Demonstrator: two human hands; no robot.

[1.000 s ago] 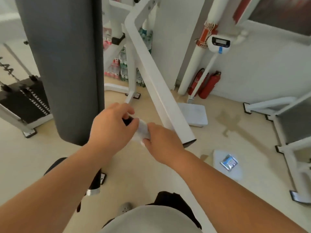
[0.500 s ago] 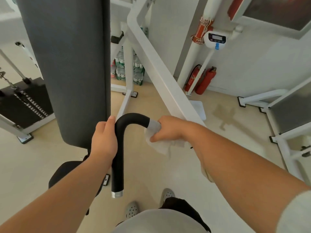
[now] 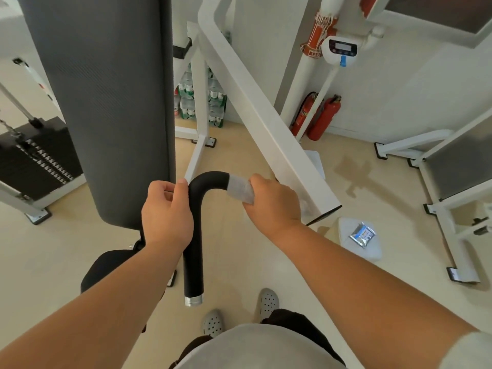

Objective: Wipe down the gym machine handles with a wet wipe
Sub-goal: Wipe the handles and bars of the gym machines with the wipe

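Observation:
A black curved foam handle [image 3: 195, 235] with a silver end cap hangs in the middle of the head view. My left hand [image 3: 166, 215] grips its vertical stretch just below the bend. My right hand [image 3: 271, 205] is closed around the horizontal stretch with a white wet wipe [image 3: 239, 189] wrapped over the handle under its fingers. The part of the handle inside my right fist is hidden.
A tall grey back pad [image 3: 106, 97] stands left of the handle, a slanted white frame beam [image 3: 266, 123] right of it. A black weight stack [image 3: 32, 155] is far left. On the floor right lies a wipe packet [image 3: 362, 234] on a white lid; two red extinguishers [image 3: 319, 118] stand by the wall.
The handle came into view between my hands. My right hand went from holding a loose hanging wipe to wrapping it tight around the handle's horizontal part. My left hand stays on the vertical part.

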